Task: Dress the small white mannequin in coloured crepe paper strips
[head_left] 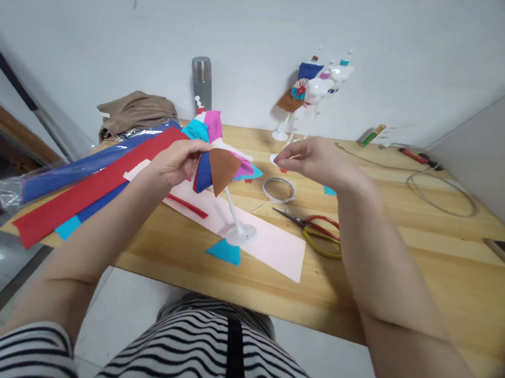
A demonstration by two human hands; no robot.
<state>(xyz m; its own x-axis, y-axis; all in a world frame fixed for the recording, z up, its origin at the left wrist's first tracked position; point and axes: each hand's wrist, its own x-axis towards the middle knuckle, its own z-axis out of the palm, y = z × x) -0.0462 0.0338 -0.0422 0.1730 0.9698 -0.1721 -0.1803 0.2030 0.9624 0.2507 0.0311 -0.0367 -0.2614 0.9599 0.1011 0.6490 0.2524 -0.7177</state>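
My left hand (174, 163) is closed on a small white dress form, gripping it at its skirt of brown, blue and pink fabric pieces (223, 171). The form leans to the left, its round white base (241, 235) near the table's front. My right hand (312, 159) hovers to the right of the skirt, thumb and fingers pinched together; whatever they hold is too small to make out. Below that hand lie a roll of tape (277, 200) and scissors (316, 248) with red and yellow handles. A pale pink fabric strip (279, 255) and a turquoise piece (226, 251) lie around the base.
Red fabric (94, 190) and plastic-wrapped blue fabric (87, 166) fill the table's left side. Behind them are brown cloth (138, 111) and a grey bottle (202, 81). More dress forms (319, 91) stand by the wall. A grey cable (440, 206) curls at right.
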